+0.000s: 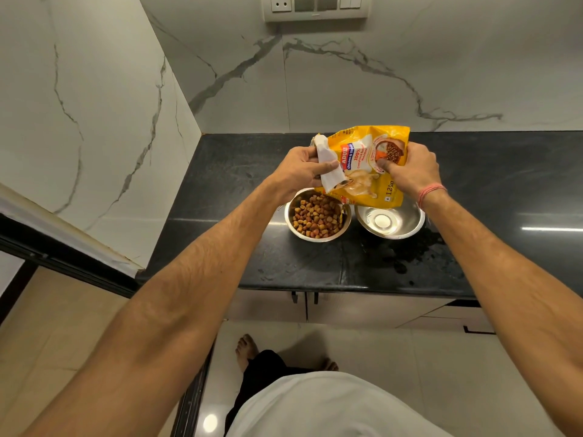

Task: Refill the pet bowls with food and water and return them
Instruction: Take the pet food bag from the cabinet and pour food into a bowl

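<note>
Head view, the only one. A yellow pet food bag (367, 165) is held in the air over the black counter (504, 190), above the far rims of two steel bowls. The bag is gripped at both ends: the left hand (301, 171) is curled round the white folded mouth end, thumb across it; the right hand (413, 171) is clamped on the other end, thumb pressed into the printed face. Both grips are closed on the bag.

The left bowl (317, 217) is seen filled with brown and orange kibble, well up toward the rim. The right bowl (391, 220) sits just beside it; it looks shiny with a bright reflection at the bottom, and whether water is in it cannot be told. Wet patches are visible on the counter near and right of that bowl.

Step judged in hand: food pour at or close to its end, with the bag mouth above the kibble bowl. No kibble is seen falling.

Next move would call for the bag to be tipped upright, its mouth folded shut and set aside on the counter, clear of the bowls. After that, water is to be checked or added in the right bowl, and both bowls carried back level, the water one especially.
</note>
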{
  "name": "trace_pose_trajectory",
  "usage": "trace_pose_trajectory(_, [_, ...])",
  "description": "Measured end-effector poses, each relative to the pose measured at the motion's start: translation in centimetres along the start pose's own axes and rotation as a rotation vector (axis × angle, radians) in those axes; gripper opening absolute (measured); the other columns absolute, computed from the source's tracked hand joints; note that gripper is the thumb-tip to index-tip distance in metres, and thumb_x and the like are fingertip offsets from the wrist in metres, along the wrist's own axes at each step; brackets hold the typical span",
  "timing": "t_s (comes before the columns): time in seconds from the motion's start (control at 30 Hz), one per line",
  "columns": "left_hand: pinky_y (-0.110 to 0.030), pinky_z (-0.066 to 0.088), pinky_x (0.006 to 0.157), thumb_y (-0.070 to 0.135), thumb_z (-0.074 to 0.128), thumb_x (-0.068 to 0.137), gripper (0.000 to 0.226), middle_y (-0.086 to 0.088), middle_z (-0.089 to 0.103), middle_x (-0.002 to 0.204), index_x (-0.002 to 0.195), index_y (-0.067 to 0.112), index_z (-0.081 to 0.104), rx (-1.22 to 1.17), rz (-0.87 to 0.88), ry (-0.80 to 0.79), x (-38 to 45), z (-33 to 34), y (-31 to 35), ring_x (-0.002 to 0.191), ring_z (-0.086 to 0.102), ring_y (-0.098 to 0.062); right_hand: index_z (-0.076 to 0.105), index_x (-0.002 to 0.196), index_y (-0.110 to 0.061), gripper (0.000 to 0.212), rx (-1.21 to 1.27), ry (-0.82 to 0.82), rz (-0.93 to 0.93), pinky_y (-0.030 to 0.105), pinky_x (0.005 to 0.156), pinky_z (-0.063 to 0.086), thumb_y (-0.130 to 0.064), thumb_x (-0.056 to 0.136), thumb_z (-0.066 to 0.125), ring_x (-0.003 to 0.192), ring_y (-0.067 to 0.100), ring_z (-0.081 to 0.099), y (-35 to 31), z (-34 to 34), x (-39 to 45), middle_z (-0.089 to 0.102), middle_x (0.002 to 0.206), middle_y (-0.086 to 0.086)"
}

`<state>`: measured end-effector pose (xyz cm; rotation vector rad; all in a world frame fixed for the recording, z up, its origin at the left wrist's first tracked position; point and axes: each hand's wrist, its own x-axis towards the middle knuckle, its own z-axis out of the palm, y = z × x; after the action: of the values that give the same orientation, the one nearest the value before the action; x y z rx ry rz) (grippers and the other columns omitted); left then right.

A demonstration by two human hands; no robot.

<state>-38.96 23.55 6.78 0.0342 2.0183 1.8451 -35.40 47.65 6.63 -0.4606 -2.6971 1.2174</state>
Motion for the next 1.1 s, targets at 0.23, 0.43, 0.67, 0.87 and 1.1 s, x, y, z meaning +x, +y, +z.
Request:
trace_pose_trajectory(0.23, [-0.035,0.068,0.082,0.011,0.073,0.101,0.043,-0.003,0.077,0.119,0.143,0.006,0.064,-0.043,-0.016,0.015,-0.5,-0.9,-0.2,0.106,0.077,-0.017,0.071,0.132,-0.015,0.047,0.002,-0.035,-0.022,0.052,0.107,0.056,-0.039,0.093,0.083,0.119,0.029,0.071,-0.5,0.7,0.1,0.076,0.128,0.008])
trace_pose_trajectory(0.43, [-0.030,0.068,0.074,0.009,0.073,0.102,0.044,-0.003,0.077,0.118,0.144,0.005,0.064,-0.088,-0.040,0.008,-0.8,-1.4,-0.6,0.101,0.078,-0.014,0.071,0.133,-0.016,0.047,0.031,-0.058,-0.045,0.051,0.106,0.056,-0.037,0.093,0.083,0.119,0.027,0.071,-0.7,0.8,0.0,0.076,0.129,0.007])
trace_pose_trajectory(0.67, [-0.036,0.068,0.091,0.013,0.075,0.101,0.043,-0.008,0.077,0.128,0.142,0.005,0.065,-0.076,-0.059,-0.026,-0.9,-1.8,-0.9,0.111,0.078,-0.020,0.072,0.132,-0.015,0.046,-0.001,-0.033,-0.065,0.051,0.105,0.057,-0.037,0.093,0.083,0.118,0.028,0.072,-0.8,1.1,0.1,0.077,0.127,0.008])
trace_pose_trajectory(0.87, [-0.034,0.068,0.088,0.013,0.076,0.101,0.033,-0.005,0.078,0.122,0.133,0.009,0.068,-0.079,-0.067,-0.051,-1.1,-2.3,-1.0,0.109,0.078,-0.020,0.072,0.132,-0.015,0.045,-0.002,-0.043,-0.088,0.049,0.104,0.058,-0.036,0.093,0.083,0.117,0.027,0.072,-1.1,1.0,0.0,0.077,0.127,0.007])
trace_pose_trajectory(1.1, [-0.036,0.069,0.088,0.012,0.077,0.100,0.043,-0.009,0.077,0.128,0.141,0.004,0.066,-0.085,-0.051,-0.021,-1.3,-2.6,-1.0,0.111,0.079,-0.023,0.071,0.134,-0.013,0.047,0.007,-0.061,-0.093,0.048,0.105,0.057,-0.035,0.094,0.082,0.120,0.027,0.071,-1.5,1.3,0.1,0.076,0.129,0.008])
